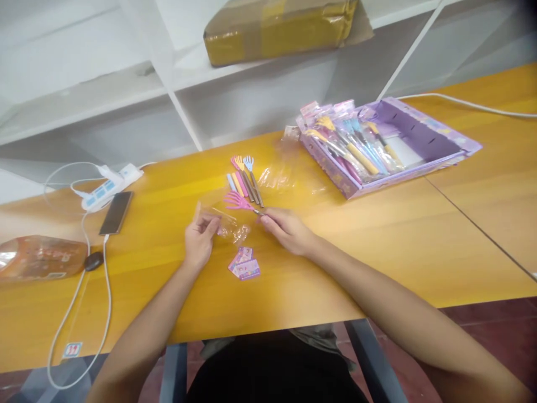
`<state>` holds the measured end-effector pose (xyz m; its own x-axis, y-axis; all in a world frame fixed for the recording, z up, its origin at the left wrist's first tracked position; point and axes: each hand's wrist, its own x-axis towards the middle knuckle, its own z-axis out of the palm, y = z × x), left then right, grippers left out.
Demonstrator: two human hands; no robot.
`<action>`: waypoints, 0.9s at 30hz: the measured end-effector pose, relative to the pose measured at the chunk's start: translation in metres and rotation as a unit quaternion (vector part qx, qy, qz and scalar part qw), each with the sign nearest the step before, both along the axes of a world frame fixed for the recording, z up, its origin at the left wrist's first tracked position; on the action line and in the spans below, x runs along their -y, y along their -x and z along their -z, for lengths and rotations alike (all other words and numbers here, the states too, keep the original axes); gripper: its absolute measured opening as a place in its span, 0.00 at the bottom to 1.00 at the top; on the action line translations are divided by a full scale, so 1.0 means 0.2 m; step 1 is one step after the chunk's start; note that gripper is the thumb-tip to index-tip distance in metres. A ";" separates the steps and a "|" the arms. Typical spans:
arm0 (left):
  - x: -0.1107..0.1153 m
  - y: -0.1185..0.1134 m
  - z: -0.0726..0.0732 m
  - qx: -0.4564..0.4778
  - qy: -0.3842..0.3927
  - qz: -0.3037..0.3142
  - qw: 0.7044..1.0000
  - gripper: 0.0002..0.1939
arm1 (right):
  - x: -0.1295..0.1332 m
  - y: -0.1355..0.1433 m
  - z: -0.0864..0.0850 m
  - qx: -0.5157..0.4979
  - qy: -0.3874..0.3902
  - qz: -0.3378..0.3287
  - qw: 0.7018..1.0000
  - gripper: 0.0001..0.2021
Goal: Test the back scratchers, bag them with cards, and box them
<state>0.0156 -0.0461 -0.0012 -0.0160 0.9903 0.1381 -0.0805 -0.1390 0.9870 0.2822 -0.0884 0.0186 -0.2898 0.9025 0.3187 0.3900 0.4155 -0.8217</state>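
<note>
My right hand point(289, 229) is closed around the thin metal end of a pink hand-shaped back scratcher point(239, 201), whose fingers point left. Between the thumb and fingers of my left hand point(199, 237) is a clear plastic bag point(229, 222), partly hidden by the fingers. Just beyond them, several unwrapped back scratchers point(251, 182) lie side by side, with pink, yellow and blue heads and coloured handles. A few small purple printed cards point(245, 265) overlap on the table close to me.
At the right back, a purple display box point(436, 146) holds several bagged back scratchers point(356, 146). Loose clear wrappers point(282, 174) lie beside it. On the left are a power strip point(113, 187), a phone point(116, 213), white cables and an orange pouch point(44, 257). A taped carton point(281, 31) sits on the shelf.
</note>
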 end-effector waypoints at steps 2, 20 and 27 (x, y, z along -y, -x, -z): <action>-0.01 0.02 -0.01 0.026 -0.015 -0.018 0.999 0.20 | 0.01 -0.02 0.00 0.056 -0.020 -0.010 0.998 0.20; -0.02 0.01 -0.01 0.119 0.007 -0.068 0.991 0.25 | 0.00 -0.02 0.05 0.196 -0.021 -0.014 0.980 0.16; -0.01 -0.01 -0.01 0.126 0.000 -0.049 0.991 0.23 | 0.03 -0.02 0.04 0.191 -0.096 -0.047 0.976 0.13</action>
